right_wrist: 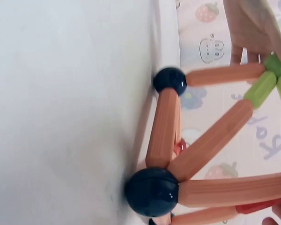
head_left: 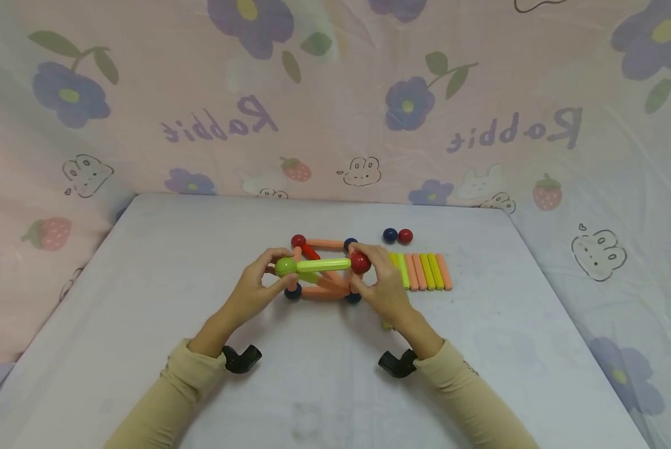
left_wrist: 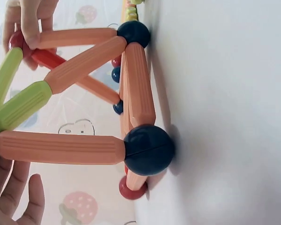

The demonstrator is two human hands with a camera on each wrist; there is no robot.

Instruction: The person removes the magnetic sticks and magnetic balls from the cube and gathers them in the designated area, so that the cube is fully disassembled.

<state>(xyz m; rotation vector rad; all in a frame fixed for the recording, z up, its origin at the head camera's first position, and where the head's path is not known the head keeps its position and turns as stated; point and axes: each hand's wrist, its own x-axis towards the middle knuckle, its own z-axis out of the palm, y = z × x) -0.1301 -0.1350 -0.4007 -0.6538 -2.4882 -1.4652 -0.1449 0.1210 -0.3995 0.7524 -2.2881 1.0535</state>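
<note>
A frame of ribbed rods and balls stands on the white table [head_left: 246,386]. Dark blue balls [left_wrist: 150,150] and a red ball [head_left: 299,241] form its lower corners, joined by orange rods [head_left: 324,292]. Along its top runs a yellow-green rod [head_left: 324,265] between a green ball [head_left: 285,267] and a red ball [head_left: 360,262]. My left hand [head_left: 251,287] holds the green ball between thumb and fingers. The red top ball is pinched by my right hand [head_left: 388,290]. Slanted rods, part green and part orange [right_wrist: 215,138], and a red piece [left_wrist: 49,60] brace the frame.
Right of the frame lies a row of several orange and yellow-green rods [head_left: 425,271], partly behind my right hand. Behind it sit a loose blue ball [head_left: 390,235] and a red ball [head_left: 405,236]. A small green piece [head_left: 388,325] shows beside my right wrist. A patterned curtain [head_left: 324,125] hangs behind.
</note>
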